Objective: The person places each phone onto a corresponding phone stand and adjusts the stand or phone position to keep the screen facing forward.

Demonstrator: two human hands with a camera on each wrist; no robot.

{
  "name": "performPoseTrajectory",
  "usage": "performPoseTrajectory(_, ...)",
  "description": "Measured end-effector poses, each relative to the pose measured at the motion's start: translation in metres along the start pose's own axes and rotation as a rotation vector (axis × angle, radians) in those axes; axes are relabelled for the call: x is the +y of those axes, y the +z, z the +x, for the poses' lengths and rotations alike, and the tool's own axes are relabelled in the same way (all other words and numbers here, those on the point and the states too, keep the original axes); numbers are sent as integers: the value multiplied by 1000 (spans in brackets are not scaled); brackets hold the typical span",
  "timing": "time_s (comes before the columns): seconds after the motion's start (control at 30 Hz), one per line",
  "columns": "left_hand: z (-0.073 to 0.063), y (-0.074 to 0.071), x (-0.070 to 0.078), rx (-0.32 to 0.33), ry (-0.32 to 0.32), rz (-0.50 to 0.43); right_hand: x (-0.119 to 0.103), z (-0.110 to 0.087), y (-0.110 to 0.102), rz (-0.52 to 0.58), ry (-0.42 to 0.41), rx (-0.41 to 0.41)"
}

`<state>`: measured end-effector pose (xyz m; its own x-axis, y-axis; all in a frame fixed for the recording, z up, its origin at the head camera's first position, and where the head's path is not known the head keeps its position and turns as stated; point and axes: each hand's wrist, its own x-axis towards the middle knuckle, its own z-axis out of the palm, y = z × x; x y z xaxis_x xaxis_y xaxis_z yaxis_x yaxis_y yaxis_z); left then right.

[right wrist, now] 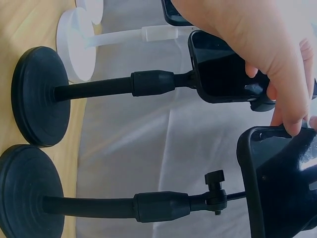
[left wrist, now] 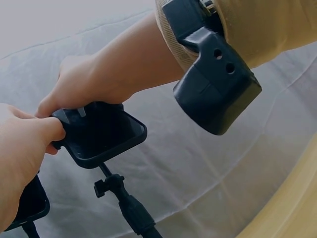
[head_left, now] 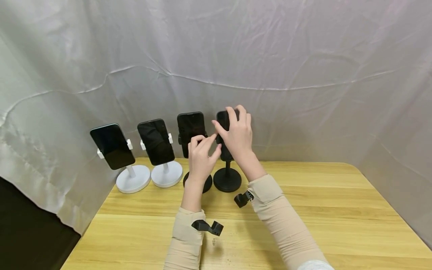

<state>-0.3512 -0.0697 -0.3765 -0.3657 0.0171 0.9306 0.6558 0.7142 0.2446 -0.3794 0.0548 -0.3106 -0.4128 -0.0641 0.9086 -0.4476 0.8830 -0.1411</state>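
Note:
A black smartphone [head_left: 222, 119] sits upright on the rightmost black phone stand [head_left: 227, 180]. My right hand [head_left: 239, 137] grips this phone from the front, thumb at its left edge and fingers over its upper part. Lower down, my left hand [head_left: 201, 155] pinches at the phone's left side, where the stand's clamp is; the fingers cover the clamp there. In the right wrist view the left hand's fingertips [right wrist: 293, 128] are right at the phone's edge. Behind the left hand, another dark phone [head_left: 191, 123] stands in a second black stand [head_left: 207, 184], partly hidden.
To the left, two more phones, one leftmost [head_left: 113, 146] and one beside it [head_left: 156, 141], are held in white stands [head_left: 133, 180]. The wooden table [head_left: 320, 202] ends at a grey curtain [head_left: 303, 123]. Black camera mounts [head_left: 207, 227] are strapped to both sleeves.

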Motion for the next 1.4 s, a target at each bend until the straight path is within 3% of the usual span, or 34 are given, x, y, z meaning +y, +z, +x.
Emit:
performPoseTrajectory(0.8,0,3,1,24,-63,-20,2,1,-3,15,40,-23)
performPoseTrajectory(1.4,0,5,6,80,-47,-5,-1,0,-3,36,93,-47)
